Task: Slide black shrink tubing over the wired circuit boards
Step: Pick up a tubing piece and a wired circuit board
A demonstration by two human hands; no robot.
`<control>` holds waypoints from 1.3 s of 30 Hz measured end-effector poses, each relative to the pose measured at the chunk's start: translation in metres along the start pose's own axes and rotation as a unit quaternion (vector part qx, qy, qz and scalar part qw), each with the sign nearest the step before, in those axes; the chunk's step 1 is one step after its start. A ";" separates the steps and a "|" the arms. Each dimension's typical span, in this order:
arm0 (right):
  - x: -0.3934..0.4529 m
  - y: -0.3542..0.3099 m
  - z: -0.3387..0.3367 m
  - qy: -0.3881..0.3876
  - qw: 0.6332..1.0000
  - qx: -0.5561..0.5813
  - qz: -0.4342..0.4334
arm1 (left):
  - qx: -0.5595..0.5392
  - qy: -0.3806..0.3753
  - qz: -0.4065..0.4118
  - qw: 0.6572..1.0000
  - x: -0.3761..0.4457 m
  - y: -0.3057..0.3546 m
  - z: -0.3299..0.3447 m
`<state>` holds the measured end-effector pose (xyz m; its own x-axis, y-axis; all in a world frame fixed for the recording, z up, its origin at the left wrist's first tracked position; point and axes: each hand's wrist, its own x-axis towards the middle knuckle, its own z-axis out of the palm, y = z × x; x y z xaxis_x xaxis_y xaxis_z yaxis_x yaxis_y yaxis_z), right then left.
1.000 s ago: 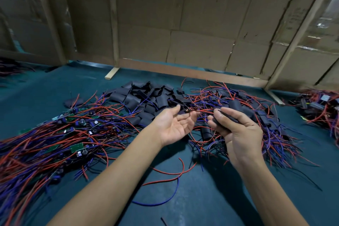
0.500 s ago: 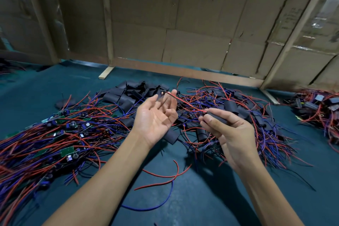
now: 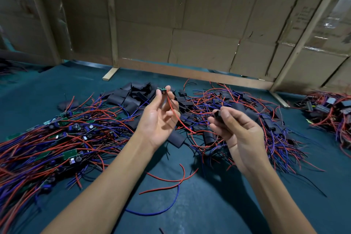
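My left hand point(image 3: 158, 121) is raised palm-up and pinches a small green circuit board point(image 3: 161, 89) at its fingertips. A red wire point(image 3: 175, 116) runs from the board down across the palm toward my right hand. My right hand point(image 3: 237, 131) grips a piece of black shrink tubing point(image 3: 217, 118) between thumb and fingers, a short way right of the left hand. A heap of loose black tubing pieces point(image 3: 131, 99) lies on the green table beyond my hands. Bare wired boards point(image 3: 70, 155) lie in a pile at the left.
A tangle of red and blue wires with sleeved boards point(image 3: 247, 112) spreads on the right, and another pile point(image 3: 332, 112) sits at the far right edge. Loose red and blue wires point(image 3: 171, 180) lie between my forearms. Cardboard walls with wooden battens point(image 3: 190, 74) close the back.
My left hand has lifted and now pinches a circuit board with its red wire trailing. My right hand has risen slightly, still holding the black tubing.
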<state>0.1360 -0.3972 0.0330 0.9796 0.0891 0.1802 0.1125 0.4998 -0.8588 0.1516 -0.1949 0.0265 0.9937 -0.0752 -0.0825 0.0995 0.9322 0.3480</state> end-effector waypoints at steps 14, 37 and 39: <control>-0.003 -0.003 0.004 0.005 0.998 -0.006 0.054 | 0.190 -0.084 0.063 0.976 -0.007 -0.009 0.010; -0.015 0.016 0.021 -0.026 0.993 0.013 0.118 | 0.035 -0.094 0.153 0.983 -0.012 -0.008 0.021; -0.016 0.019 0.022 -0.027 0.992 0.009 0.127 | 0.037 -0.093 0.161 0.982 -0.013 -0.007 0.022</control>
<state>0.1190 -0.3700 0.0241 0.9656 0.2595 -0.0145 -0.1395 0.4703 -0.8714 0.1388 -0.2085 0.0454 0.9658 0.1484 0.2125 -0.2239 0.8908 0.3953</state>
